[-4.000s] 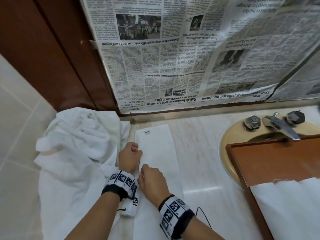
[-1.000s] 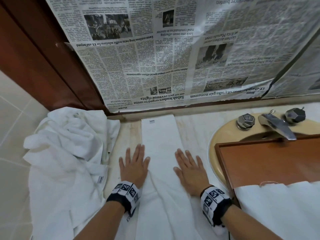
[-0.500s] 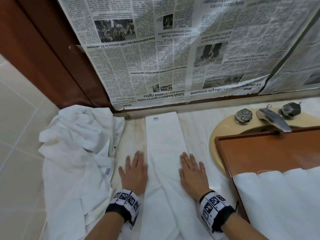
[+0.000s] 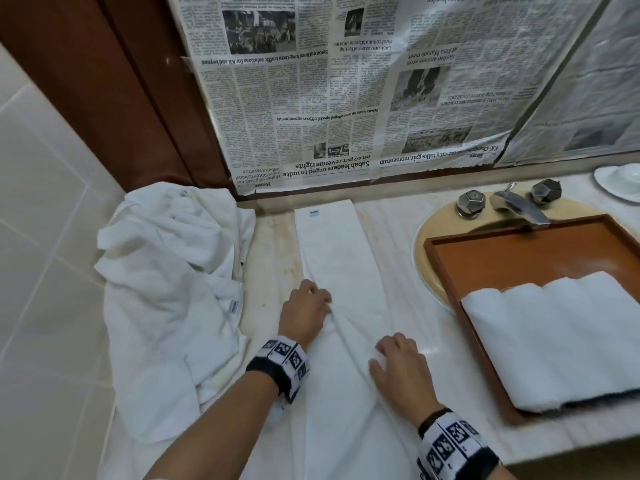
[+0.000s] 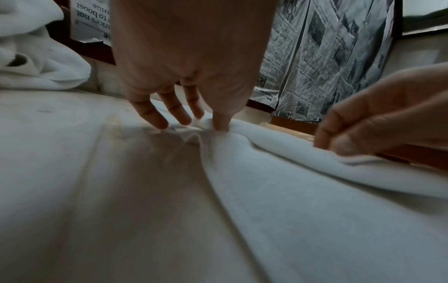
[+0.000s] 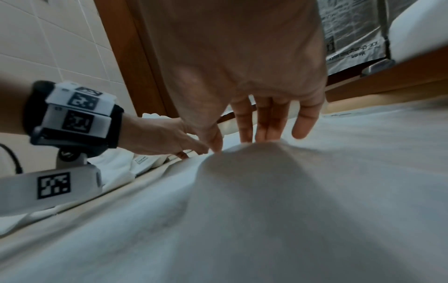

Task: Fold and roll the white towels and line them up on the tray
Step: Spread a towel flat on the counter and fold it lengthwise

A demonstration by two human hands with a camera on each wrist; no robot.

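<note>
A long white towel (image 4: pixel 332 251), folded into a narrow strip, lies lengthwise on the marble counter with its label at the far end. My left hand (image 4: pixel 304 313) pinches its left edge with curled fingers; in the left wrist view the fingertips (image 5: pixel 218 124) press into a raised fold of the towel (image 5: pixel 290 191). My right hand (image 4: pixel 394 365) pinches a ridge of cloth nearer to me, thumb and fingers closed on the towel (image 6: pixel 266 210) in the right wrist view. The brown tray (image 4: pixel 519 251) sits over the sink at the right and holds several rolled towels (image 4: pixel 561 334) side by side.
A heap of loose white towels (image 4: pixel 166 271) lies at the left against the tiled wall. The faucet (image 4: pixel 519 209) and two knobs stand behind the tray. Newspaper (image 4: pixel 346 98) covers the wall at the back. A white dish (image 4: pixel 620 181) sits at the far right.
Both hands lay flat on the towel's two sides before. Now they have drawn back toward me, curled, and pinched the cloth up into a ridge.
</note>
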